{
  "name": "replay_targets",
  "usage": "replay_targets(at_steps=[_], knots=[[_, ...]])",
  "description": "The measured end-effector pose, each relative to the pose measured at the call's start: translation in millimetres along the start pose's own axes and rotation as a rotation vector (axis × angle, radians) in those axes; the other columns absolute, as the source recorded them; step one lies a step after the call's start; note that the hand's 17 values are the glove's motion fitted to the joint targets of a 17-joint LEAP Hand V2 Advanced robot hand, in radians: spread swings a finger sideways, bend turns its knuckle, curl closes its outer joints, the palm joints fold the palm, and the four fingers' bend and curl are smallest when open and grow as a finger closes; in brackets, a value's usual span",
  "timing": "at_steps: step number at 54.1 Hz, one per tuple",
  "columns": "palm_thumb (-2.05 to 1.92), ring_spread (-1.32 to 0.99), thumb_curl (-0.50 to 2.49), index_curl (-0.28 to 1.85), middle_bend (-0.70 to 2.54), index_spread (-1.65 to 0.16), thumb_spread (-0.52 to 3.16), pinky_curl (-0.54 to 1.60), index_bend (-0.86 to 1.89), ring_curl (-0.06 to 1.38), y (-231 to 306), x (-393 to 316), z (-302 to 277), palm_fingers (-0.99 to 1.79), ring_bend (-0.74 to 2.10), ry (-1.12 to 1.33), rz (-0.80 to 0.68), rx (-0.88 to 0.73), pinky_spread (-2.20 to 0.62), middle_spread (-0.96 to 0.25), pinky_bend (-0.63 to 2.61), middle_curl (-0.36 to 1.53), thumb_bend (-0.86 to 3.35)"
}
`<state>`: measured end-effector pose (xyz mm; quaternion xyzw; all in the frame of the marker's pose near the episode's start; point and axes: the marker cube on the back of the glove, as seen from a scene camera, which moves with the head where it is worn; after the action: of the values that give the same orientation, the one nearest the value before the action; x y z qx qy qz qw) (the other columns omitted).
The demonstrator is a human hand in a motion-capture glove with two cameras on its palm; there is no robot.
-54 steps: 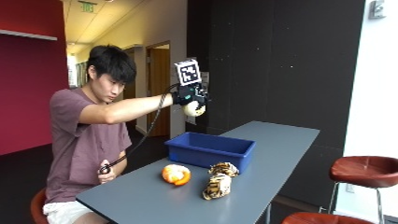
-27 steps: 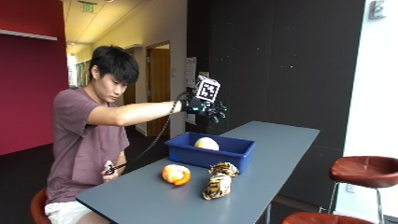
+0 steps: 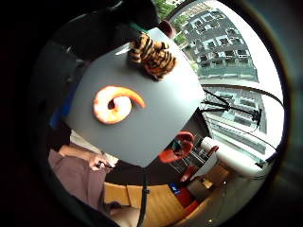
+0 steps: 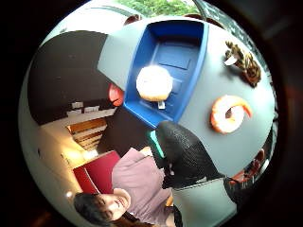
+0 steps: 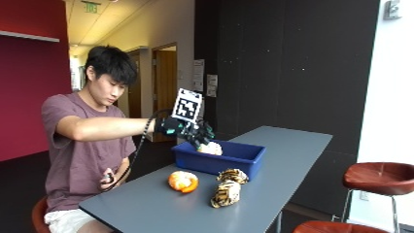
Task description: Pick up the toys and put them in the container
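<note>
A person sits at the grey worktop [image 5: 284,160]. The black-gloved right hand [image 5: 194,130] hovers over the near end of the blue plastic container [image 5: 220,158], fingers spread and empty. A pale round soft toy [image 5: 210,148] lies inside. In front lie an orange curled shrimp toy [image 5: 183,181] and, just beside it, a striped plush tiger [image 5: 228,188].
</note>
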<state>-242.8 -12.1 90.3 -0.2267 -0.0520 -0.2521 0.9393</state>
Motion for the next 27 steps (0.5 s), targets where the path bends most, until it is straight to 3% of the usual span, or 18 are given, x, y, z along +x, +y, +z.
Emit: replay_targets(at_steps=[10,15,18,22,26,27], knots=[[-0.02,0.06,0.37,0.2,0.11,-0.19,1.23,0.35,0.07,0.3,-6.9,39.6,104.9,-0.3,0.41,0.061,0.128,-0.085,0.06,0.05,0.96,0.28,-0.03],[-0.05,0.06,0.35,0.2,0.1,-0.21,1.21,0.34,0.09,0.29,-14.0,42.6,151.8,-0.34,0.35,0.06,0.075,-0.108,0.06,0.04,0.92,0.26,-0.04],[-0.05,0.06,0.34,0.2,0.1,-0.22,1.19,0.33,0.1,0.28,-17.0,52.4,174.7,-0.34,0.31,0.203,0.058,-0.104,0.06,0.04,0.88,0.25,-0.05],[-0.06,0.06,0.33,0.2,0.12,-0.23,1.17,0.31,0.12,0.28,-20.1,69.7,188.8,-0.32,0.27,0.398,0.011,0.055,0.06,0.02,0.79,0.25,-0.05],[-0.07,0.04,0.31,0.21,0.17,-0.25,1.16,0.28,0.13,0.28,-21.8,59.1,191.0,-0.2,0.27,0.187,0.005,0.218,0.06,-0.01,0.69,0.26,-0.06],[-0.06,0.04,0.31,0.2,0.24,-0.25,1.17,0.28,0.12,0.29,-22.1,54.2,192.4,-0.04,0.32,0.139,0.011,0.24,0.06,-0.04,0.67,0.28,-0.05]])
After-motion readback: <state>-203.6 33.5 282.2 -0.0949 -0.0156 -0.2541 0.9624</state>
